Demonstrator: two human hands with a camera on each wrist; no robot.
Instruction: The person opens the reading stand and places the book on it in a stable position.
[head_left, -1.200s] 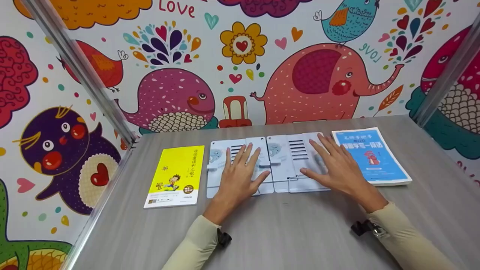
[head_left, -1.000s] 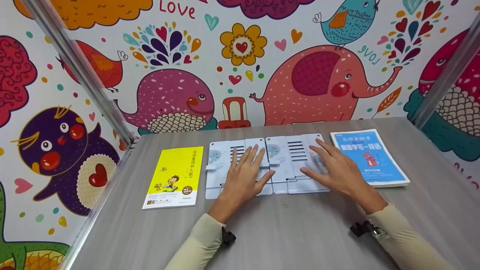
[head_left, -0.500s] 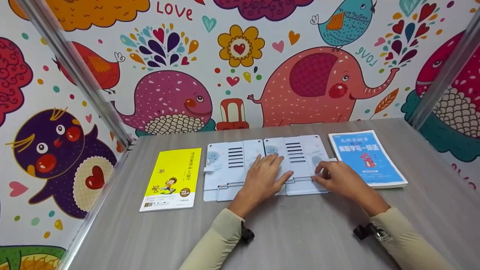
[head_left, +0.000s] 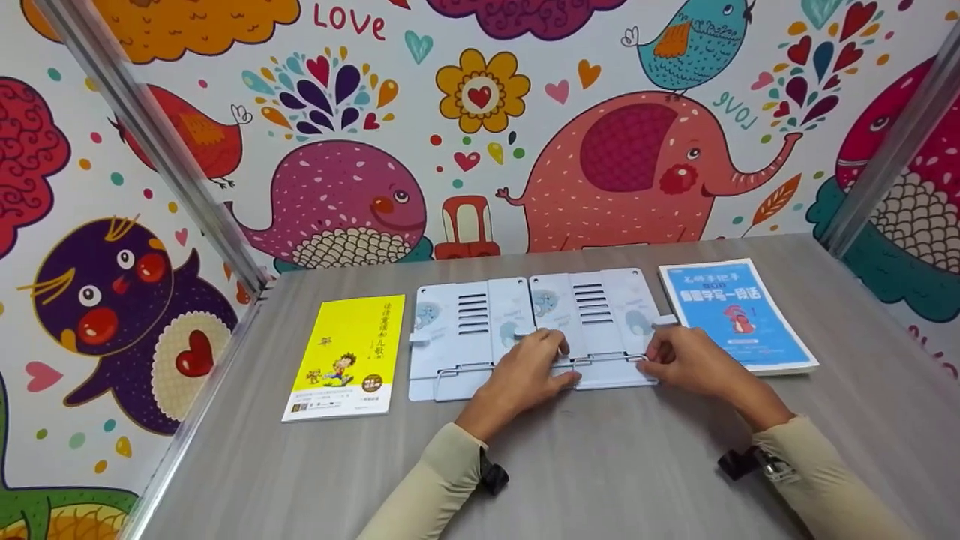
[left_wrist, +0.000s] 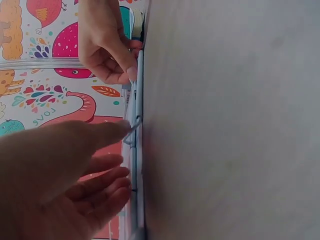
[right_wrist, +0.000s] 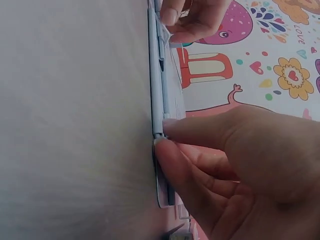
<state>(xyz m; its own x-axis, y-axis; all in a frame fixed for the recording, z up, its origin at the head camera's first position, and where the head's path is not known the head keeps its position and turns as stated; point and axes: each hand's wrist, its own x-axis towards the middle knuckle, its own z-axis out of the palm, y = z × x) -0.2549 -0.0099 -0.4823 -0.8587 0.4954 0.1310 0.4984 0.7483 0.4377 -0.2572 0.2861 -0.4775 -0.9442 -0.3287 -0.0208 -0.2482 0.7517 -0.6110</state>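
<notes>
Two pale blue-white folding book stands lie flat side by side in the head view, the left stand (head_left: 442, 341) and the right stand (head_left: 592, 330). A thin wire support (head_left: 607, 355) runs across the right stand's lower part. My left hand (head_left: 521, 375) is at that stand's lower left, its thumb against the wire end in the left wrist view, fingers curved behind. My right hand (head_left: 694, 364) pinches the lower right corner between thumb and forefinger; the right wrist view shows these fingertips (right_wrist: 170, 150) on the edge. Fingers partly hide the wire's ends.
Left of the stands lies a yellow book (head_left: 349, 352); a blue book (head_left: 742, 315) lies on the right, close to my right hand. The grey table (head_left: 600, 480) ends at a wall (head_left: 555, 45) with cartoon prints. Another wire support (head_left: 461, 369) lies on the left stand.
My left hand has moved right, from over the left stand to the right stand's lower left. My right hand has come down from the right stand's upper side, its fingers drawing into a pinch.
</notes>
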